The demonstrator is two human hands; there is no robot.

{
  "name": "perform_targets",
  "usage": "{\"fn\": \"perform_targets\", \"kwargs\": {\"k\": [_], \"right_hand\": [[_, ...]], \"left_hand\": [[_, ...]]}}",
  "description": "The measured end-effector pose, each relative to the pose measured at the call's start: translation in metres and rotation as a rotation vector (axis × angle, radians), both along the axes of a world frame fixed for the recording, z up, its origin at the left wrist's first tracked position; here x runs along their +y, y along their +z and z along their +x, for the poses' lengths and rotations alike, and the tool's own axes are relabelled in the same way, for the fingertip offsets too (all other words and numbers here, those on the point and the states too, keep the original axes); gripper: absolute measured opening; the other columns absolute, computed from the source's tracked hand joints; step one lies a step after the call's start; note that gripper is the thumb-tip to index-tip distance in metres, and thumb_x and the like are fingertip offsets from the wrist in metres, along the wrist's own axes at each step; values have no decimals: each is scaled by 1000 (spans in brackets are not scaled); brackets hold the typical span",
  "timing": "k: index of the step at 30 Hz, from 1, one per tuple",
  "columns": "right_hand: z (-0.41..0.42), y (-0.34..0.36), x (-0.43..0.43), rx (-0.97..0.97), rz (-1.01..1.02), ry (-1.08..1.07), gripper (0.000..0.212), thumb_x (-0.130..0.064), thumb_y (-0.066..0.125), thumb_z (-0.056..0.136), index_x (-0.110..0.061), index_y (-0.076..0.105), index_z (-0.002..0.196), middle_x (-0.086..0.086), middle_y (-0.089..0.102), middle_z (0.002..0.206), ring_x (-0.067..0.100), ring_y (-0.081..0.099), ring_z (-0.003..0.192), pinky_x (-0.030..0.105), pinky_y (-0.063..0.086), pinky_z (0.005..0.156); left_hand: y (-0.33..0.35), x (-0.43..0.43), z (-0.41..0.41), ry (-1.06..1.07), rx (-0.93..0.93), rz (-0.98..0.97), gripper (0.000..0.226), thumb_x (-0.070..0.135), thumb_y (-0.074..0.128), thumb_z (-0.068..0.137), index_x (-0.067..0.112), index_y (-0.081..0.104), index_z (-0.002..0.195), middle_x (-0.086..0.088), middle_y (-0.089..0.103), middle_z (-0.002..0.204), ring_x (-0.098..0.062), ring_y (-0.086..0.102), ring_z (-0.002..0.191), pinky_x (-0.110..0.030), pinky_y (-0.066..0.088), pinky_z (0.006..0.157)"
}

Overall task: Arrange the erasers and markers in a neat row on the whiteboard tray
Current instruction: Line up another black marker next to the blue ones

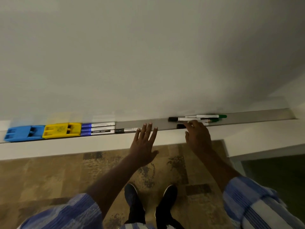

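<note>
Loose markers (206,118), black- and green-capped: being reached by the right hand (198,138) toward the right end of the whiteboard tray (255,115); whether they are gripped cannot be told. Judged light, stiff, smooth and prone to rolling; best pinched mid-barrel. Left hand (143,144): being held at the tray's front edge, fingers straight and spread.

Left hand (144,144): palm down, 4 fingers straight and spread, thumb out to the side.
Right hand (198,138): back up, fingers bent forward, tips mostly hidden.
Arms (112,177): both stretched forward, bare up to striped sleeves (71,214).
</note>
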State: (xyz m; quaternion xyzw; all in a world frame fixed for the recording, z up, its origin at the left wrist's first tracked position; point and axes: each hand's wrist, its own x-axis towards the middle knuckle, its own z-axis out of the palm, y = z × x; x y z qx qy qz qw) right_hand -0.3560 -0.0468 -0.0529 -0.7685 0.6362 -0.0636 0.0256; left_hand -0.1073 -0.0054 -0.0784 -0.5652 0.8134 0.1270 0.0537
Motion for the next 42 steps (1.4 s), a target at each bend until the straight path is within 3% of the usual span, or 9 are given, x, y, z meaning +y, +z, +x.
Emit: {"fn": "perform_targets", "kwargs": {"k": [5,15,21,26,31,35,39,42], "right_hand": [[-8,-2,-7,29,24,34,39,-11,71,81,-10,66,119,12,64,113,31,60,101,38,52,76],[-6,2,-21,27,4,184,45,1,71,72,-16,67,114,8,64,99,30,60,88,36,47,71],[4,2,-30,46,53,226,30,-3,72,75,-12,66,103,9,61,98,30,58,89,38,48,70],[10,4,-35,-42,82,266,22,0,72,73,-14,61,87,7,59,85,27,56,74,33,42,59],[14,1,-37,-24,86,290,28,-9,74,76,-14,67,102,8,62,99,30,59,88,40,49,70],[24,2,-39,-17,88,317,22,-9,74,77,-11,70,99,11,61,99,32,59,90,41,51,71],[41,7,-39,-100,102,332,17,-14,71,83,-13,70,99,8,61,96,29,59,89,41,52,75],[54,13,-39,-193,82,336,15,-20,68,87,-16,70,101,5,61,90,26,61,81,37,52,69]], "left_hand": [[-3,0,-5,6,-34,-16,103,66,48,91,16,-15,157,-17,-24,162,-37,-20,150,-51,-5,122],[-1,-1,-10,13,-77,7,105,67,52,89,16,-9,158,-18,-18,163,-39,-15,150,-54,1,122],[2,-2,-11,9,-57,37,103,65,50,91,18,-14,157,-17,-20,163,-37,-18,150,-53,0,123],[8,-3,-13,25,-13,61,98,61,47,95,16,-13,157,-15,-20,163,-35,-20,150,-53,2,124],[16,-4,-17,35,20,75,93,59,43,97,15,-12,157,-15,-18,164,-33,-19,151,-50,-3,124],[21,-7,-17,51,76,56,89,58,41,99,14,-9,158,-15,-13,166,-32,-15,152,-48,-3,125],[27,-11,-18,71,180,-19,81,51,44,100,11,6,159,-15,5,167,-31,-1,154,-44,2,124],[35,-16,-16,145,400,-131,64,38,56,98,9,36,152,-15,42,153,-31,38,141,-43,33,115]]}}
